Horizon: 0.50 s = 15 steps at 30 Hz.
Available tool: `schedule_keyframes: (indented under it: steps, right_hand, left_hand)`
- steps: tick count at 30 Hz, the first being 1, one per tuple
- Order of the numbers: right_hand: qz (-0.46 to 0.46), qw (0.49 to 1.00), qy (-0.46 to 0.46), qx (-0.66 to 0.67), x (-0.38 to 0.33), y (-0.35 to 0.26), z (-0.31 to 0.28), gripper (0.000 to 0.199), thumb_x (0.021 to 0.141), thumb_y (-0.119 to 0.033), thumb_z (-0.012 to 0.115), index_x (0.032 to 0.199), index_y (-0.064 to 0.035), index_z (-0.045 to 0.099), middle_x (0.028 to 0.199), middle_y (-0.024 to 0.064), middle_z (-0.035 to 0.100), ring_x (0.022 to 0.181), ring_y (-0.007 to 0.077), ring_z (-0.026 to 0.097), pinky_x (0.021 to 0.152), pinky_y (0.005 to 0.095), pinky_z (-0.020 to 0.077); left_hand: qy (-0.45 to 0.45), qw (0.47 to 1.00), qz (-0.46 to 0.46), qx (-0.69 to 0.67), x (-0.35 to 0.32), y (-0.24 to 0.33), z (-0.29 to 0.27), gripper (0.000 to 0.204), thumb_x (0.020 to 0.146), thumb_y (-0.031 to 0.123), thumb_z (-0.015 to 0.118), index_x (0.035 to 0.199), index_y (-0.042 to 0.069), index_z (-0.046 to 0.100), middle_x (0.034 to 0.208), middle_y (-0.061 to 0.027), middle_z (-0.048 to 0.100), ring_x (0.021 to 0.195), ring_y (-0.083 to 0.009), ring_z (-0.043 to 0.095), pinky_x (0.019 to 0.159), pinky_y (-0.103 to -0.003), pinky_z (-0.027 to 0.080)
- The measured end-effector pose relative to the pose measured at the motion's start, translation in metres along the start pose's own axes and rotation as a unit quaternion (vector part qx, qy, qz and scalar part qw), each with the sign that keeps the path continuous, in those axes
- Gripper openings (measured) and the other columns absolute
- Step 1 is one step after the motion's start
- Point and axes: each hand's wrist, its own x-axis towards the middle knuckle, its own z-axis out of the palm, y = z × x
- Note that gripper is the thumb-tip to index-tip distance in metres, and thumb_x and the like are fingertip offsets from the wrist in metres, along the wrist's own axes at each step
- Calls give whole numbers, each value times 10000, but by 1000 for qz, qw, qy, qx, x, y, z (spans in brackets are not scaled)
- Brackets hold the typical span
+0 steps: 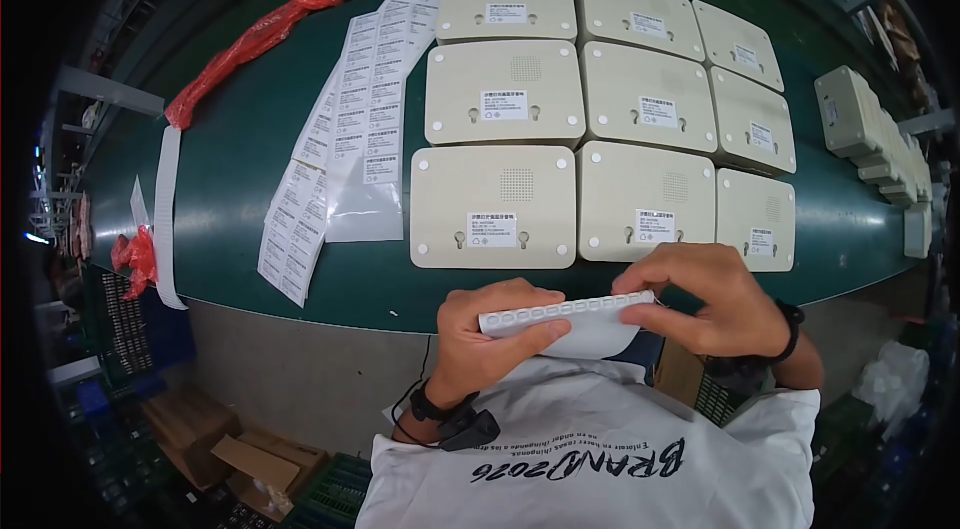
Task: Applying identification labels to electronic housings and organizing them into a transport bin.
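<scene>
My left hand [487, 327] and my right hand [703, 296] hold a white flat device [570, 314] between them, tilted edge-on toward me, just in front of the green table [250, 139]. The left grips its left end, the right pinches its right end near the top edge. Beyond the hands, several cream flat devices [493, 206] lie face down in a three-by-three block, each with a white label. Strips of white label stickers [350, 129] lie to the left of that block.
A red plastic bag [258, 37] lies at the far left of the table, another red scrap [137, 259] at the left edge. More cream devices [872, 129] stand stacked at the right. Cardboard boxes [240, 454] and crates sit on the floor below left.
</scene>
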Motion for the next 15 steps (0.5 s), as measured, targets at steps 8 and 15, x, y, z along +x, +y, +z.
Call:
schedule_keyframes:
  steps: [8,15]
  right_hand:
    - [-165,955,73,-237,-3,12,6,167,808,16,695,974,11,673,973,133,717,791,234,699,665,334,555]
    - [-83,926,250,-270,86,99,-150,168,951,-102,596,1081,-4,639,1156,108,678,954,207,657,769,279,513]
  left_hand:
    - [33,999,-19,21,-1,0,5,251,763,-18,799,1000,-16,717,854,-120,727,717,-120,672,648,-238,517]
    - [83,992,-92,13,-14,-14,-4,246,768,-15,795,999,-29,711,925,-115,733,809,-130,687,715,-253,537]
